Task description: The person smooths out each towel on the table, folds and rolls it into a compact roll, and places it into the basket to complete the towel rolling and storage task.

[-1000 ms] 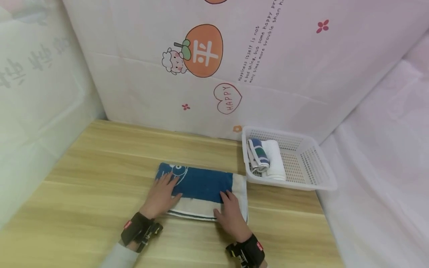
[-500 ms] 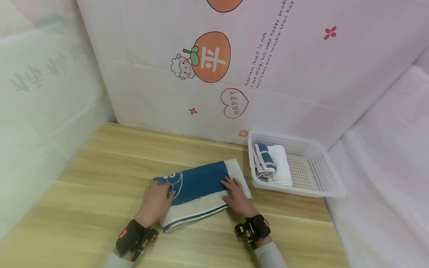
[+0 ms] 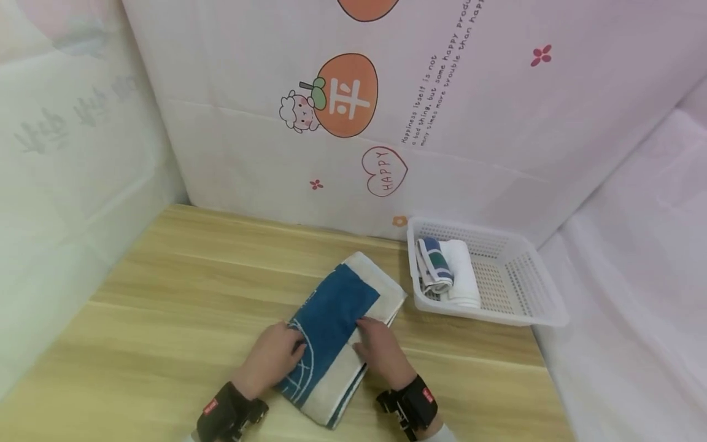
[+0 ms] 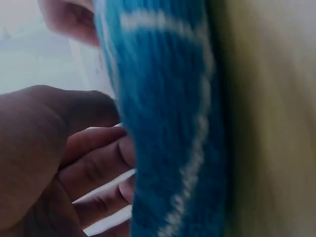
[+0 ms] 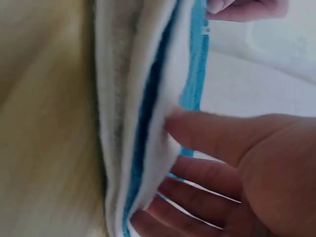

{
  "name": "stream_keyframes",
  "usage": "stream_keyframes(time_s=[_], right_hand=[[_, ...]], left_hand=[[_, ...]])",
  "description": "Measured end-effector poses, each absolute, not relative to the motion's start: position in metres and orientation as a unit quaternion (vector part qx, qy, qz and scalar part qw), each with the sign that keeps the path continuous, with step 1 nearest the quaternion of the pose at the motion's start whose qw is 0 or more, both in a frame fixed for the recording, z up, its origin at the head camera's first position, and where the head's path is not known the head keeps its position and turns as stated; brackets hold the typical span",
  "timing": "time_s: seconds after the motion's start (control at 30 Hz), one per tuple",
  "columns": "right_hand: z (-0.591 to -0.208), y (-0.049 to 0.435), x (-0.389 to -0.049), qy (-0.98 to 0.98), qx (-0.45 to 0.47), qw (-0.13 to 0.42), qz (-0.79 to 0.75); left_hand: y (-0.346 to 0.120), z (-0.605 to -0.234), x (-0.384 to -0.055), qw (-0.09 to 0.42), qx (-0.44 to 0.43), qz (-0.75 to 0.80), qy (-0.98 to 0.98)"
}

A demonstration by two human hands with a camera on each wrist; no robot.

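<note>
A folded blue and cream towel (image 3: 338, 316) with white line drawing lies slantwise on the wooden table, its cream end pointing to the far right. My left hand (image 3: 273, 356) rests on its near left part, fingers bent down onto the blue cloth. In the left wrist view the thumb and fingertips (image 4: 126, 150) touch the top surface. On the right long side, my right hand (image 3: 381, 347) lies with thumb and fingers on the cream border. The right wrist view shows the stacked folded layers (image 5: 136, 133) along that side, with the thumb against the top layer.
A white plastic basket (image 3: 530, 288) stands at the back right, against the printed wall cloth (image 3: 248, 141). It holds a rolled white towel (image 3: 461, 276) and a rolled blue, green and white striped one (image 3: 436, 267). White cloth walls stand on both sides of the table (image 3: 182, 319).
The towel has turned counterclockwise from lying crosswise to slanting, its right end swinging away. My left hand has come nearer and to the right; my right hand has shifted slightly nearer.
</note>
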State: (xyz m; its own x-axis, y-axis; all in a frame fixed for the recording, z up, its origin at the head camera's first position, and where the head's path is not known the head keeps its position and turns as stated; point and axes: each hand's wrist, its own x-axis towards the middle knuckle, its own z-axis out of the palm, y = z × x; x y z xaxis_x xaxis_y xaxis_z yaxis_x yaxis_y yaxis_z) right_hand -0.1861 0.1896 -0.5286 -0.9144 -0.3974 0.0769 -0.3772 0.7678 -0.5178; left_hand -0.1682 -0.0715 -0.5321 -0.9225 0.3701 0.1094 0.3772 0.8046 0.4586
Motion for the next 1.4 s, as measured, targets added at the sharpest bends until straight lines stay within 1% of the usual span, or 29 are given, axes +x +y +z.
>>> stream_keyframes(time_s=[0.1, 0.23, 0.33, 0.47, 0.57, 0.7, 0.77, 0.83, 0.9, 1.0, 1.07, 1.13, 1.3, 1.4], right_hand=[[-0.527, 0.192, -0.190, 0.937, -0.222, 0.024, -0.270], [-0.528, 0.202, -0.207, 0.929, -0.232, 0.042, -0.283], [-0.530, 0.209, -0.220, 0.926, -0.234, 0.056, -0.291], [-0.532, 0.213, -0.231, 0.927, -0.233, 0.059, -0.288], [-0.534, 0.213, -0.230, 0.932, -0.228, 0.044, -0.280], [-0.529, 0.211, -0.212, 0.938, -0.205, -0.006, -0.279], [-0.521, 0.207, -0.197, 0.937, -0.194, -0.013, -0.290], [-0.509, 0.202, -0.181, 0.930, -0.193, 0.013, -0.312], [-0.500, 0.196, -0.164, 0.922, -0.196, 0.068, -0.327], [-0.496, 0.186, -0.142, 0.915, -0.209, 0.145, -0.315], [-0.499, 0.179, -0.130, 0.918, -0.220, 0.162, -0.286], [-0.504, 0.173, -0.122, 0.926, -0.233, 0.153, -0.256], [-0.512, 0.164, -0.115, 0.941, -0.233, 0.109, -0.220], [-0.516, 0.161, -0.115, 0.951, -0.237, 0.066, -0.189]], left_hand=[[-0.061, -0.534, -0.161, 0.009, -0.239, -0.246, -0.939], [-0.044, -0.536, -0.148, -0.015, -0.286, -0.244, -0.927], [-0.030, -0.536, -0.140, -0.027, -0.303, -0.231, -0.924], [-0.018, -0.533, -0.133, -0.016, -0.322, -0.216, -0.922], [-0.015, -0.533, -0.129, -0.012, -0.340, -0.215, -0.915], [-0.015, -0.534, -0.125, -0.024, -0.355, -0.222, -0.908], [-0.016, -0.533, -0.124, -0.037, -0.354, -0.222, -0.908], [-0.017, -0.531, -0.123, -0.042, -0.354, -0.220, -0.908], [-0.019, -0.530, -0.123, -0.035, -0.355, -0.215, -0.909], [-0.023, -0.531, -0.123, -0.006, -0.358, -0.211, -0.909], [-0.025, -0.532, -0.124, 0.005, -0.355, -0.213, -0.910], [-0.027, -0.532, -0.127, 0.009, -0.349, -0.222, -0.911], [-0.027, -0.533, -0.138, -0.009, -0.337, -0.249, -0.908], [-0.028, -0.533, -0.146, -0.014, -0.345, -0.264, -0.900]])
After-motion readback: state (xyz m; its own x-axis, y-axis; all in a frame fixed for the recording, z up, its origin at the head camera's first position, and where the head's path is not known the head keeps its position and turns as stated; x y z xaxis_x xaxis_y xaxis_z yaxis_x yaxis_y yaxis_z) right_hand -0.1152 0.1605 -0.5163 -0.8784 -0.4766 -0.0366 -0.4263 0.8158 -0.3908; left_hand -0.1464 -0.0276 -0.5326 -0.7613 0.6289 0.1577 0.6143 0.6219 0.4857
